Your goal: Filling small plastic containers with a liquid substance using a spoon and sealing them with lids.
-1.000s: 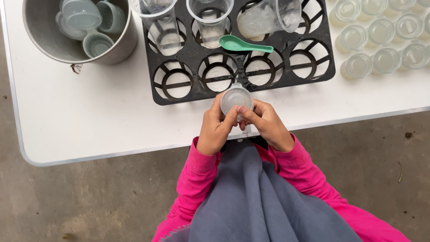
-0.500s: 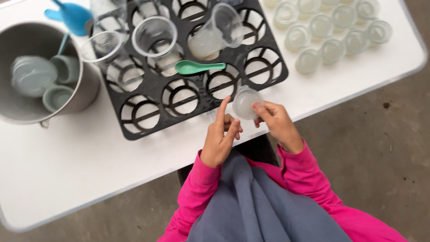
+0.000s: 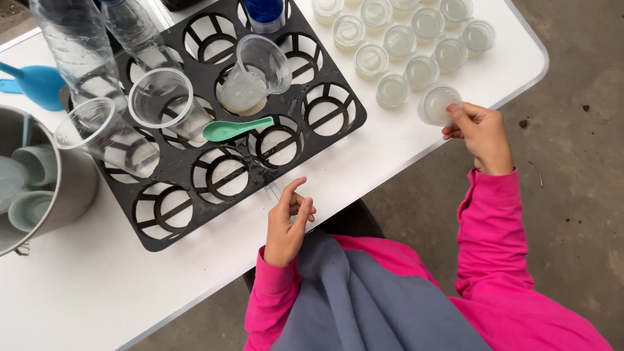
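Observation:
My right hand (image 3: 480,132) grips a small lidded clear cup (image 3: 438,104) by its rim, held just off the right end of a cluster of several like cups (image 3: 403,49) on the white table (image 3: 84,286). My left hand (image 3: 289,221) hovers at the table's front edge, fingers loosely curled and holding nothing. It is just below the black cup tray (image 3: 195,169). In that tray stand clear plastic cups (image 3: 162,104), one tilted with pale liquid (image 3: 253,78), and a green spoon (image 3: 235,128) lies across the tray's middle.
A metal pot (image 3: 62,188) at the left holds several small grey-green cups. A blue scoop (image 3: 36,84) lies behind it. A tall clear cylinder (image 3: 75,45) and a blue-filled cup (image 3: 263,12) stand at the tray's back. Concrete floor lies right of the table.
My right hand carried the small cup from in front of my chest out to the right, beside the cluster of cups. My left hand let go of it and stayed by the tray.

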